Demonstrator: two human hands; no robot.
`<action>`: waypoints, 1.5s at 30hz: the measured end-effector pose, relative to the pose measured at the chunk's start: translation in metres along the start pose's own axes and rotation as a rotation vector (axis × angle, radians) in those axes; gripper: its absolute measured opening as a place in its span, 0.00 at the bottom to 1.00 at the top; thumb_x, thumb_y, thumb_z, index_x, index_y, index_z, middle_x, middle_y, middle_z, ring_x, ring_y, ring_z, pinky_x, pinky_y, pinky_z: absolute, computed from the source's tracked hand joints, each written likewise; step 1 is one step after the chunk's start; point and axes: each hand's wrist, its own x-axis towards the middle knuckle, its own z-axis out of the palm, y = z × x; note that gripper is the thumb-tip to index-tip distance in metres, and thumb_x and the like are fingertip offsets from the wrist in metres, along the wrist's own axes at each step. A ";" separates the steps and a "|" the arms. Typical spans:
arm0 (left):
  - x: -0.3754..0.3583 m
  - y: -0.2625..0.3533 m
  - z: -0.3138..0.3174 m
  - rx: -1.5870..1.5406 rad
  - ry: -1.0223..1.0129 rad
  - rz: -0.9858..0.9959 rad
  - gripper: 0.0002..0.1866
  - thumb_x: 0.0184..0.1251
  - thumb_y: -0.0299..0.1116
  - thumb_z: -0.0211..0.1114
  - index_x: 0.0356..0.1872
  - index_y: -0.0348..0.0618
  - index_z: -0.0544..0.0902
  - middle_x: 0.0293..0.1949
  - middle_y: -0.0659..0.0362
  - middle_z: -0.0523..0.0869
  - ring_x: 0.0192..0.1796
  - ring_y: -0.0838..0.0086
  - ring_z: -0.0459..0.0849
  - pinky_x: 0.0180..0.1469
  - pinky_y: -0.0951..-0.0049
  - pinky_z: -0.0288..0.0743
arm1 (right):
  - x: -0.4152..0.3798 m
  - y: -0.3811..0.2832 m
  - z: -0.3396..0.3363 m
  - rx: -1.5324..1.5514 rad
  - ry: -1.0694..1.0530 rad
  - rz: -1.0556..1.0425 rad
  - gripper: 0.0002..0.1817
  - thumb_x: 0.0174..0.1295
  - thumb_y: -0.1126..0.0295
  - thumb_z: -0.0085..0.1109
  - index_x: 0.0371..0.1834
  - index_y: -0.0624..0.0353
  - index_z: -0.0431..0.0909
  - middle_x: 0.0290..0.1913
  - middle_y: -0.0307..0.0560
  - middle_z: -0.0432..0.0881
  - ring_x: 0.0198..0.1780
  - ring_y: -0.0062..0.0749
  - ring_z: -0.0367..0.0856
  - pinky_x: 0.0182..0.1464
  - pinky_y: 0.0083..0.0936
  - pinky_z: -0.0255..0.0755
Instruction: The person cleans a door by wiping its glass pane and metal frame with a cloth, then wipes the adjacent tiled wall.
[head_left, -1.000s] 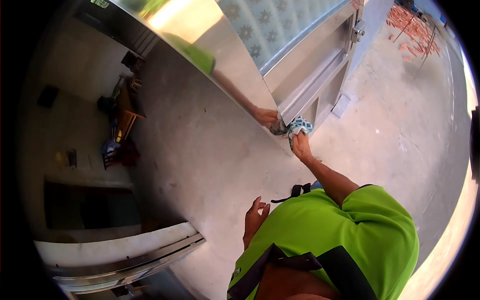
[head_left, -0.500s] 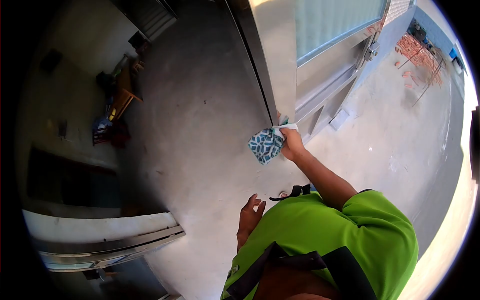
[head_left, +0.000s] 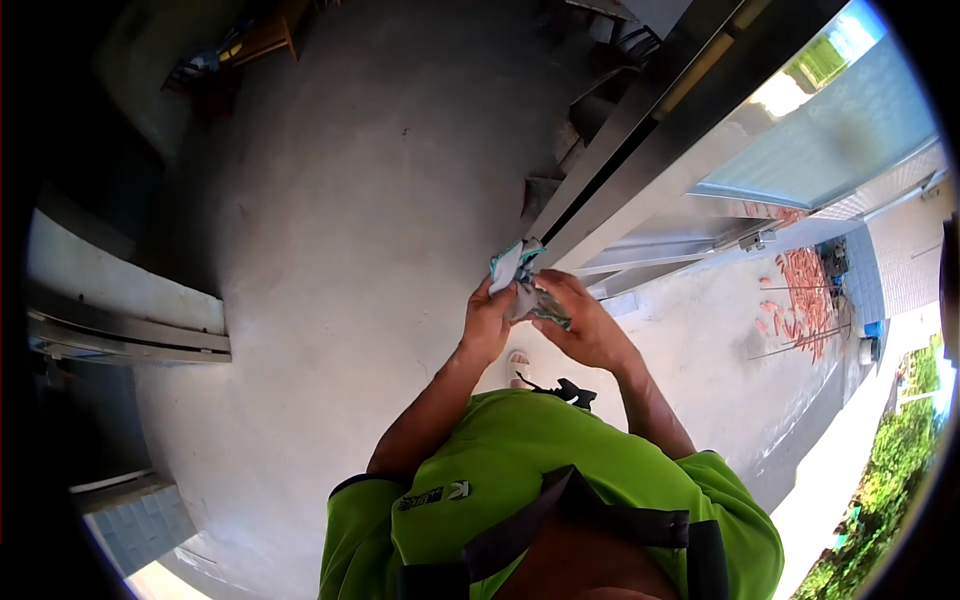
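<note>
The left hand [head_left: 487,318] is closing its bent fingers and thumb on a crumpled, patterned cloth [head_left: 515,266], which is lying between the two hands in front of the body. One pale fold with a teal edge is standing up beyond the left fingertips, while the rest is bunching across towards the right hand [head_left: 592,330] and showing beneath its fingers. The right hand is curving over that side of the cloth, partly open, its thumb sitting apart from the fingers below; whether it is pinching the fabric, one cannot tell. Both forearms are reaching up from the green shirt [head_left: 520,440], and the hands are almost meeting at the cloth. Just beyond, the lower end of a metal door [head_left: 640,215] is slanting up to the right; whether the cloth is touching it is unclear. A latch [head_left: 757,240] is showing farther along the metalwork. Under the hands, a foot [head_left: 518,366] is resting on the pale floor [head_left: 330,260]. Reddish pieces [head_left: 800,300] are lying scattered well off to the right, and green plants [head_left: 880,480] are filling the lower right edge.
</note>
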 end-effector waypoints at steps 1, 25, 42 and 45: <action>0.014 -0.001 0.001 0.039 -0.012 0.104 0.15 0.75 0.27 0.60 0.60 0.44 0.79 0.50 0.62 0.86 0.50 0.75 0.85 0.51 0.70 0.80 | -0.002 -0.006 -0.020 -0.100 0.065 -0.009 0.28 0.62 0.72 0.66 0.66 0.64 0.70 0.66 0.62 0.72 0.67 0.57 0.72 0.67 0.38 0.69; 0.134 -0.038 0.024 0.861 0.137 0.019 0.26 0.67 0.53 0.57 0.36 0.34 0.84 0.28 0.62 0.80 0.34 0.75 0.73 0.42 0.71 0.69 | 0.134 -0.013 -0.289 -0.913 1.351 -0.767 0.34 0.74 0.43 0.35 0.70 0.58 0.70 0.66 0.54 0.72 0.69 0.44 0.66 0.70 0.42 0.59; 0.154 0.044 0.131 0.948 -0.176 0.343 0.37 0.75 0.67 0.46 0.38 0.38 0.83 0.27 0.58 0.81 0.34 0.74 0.77 0.40 0.71 0.70 | 0.117 -0.020 -0.284 -1.024 1.405 -0.621 0.36 0.73 0.43 0.30 0.70 0.58 0.69 0.58 0.52 0.79 0.54 0.40 0.82 0.47 0.34 0.82; 0.198 -0.003 0.054 0.862 -0.146 0.222 0.35 0.76 0.64 0.45 0.43 0.37 0.85 0.26 0.53 0.82 0.38 0.68 0.81 0.44 0.66 0.73 | 0.124 -0.031 -0.277 -0.946 1.338 -0.784 0.33 0.71 0.46 0.43 0.61 0.68 0.75 0.51 0.55 0.82 0.52 0.42 0.82 0.53 0.34 0.76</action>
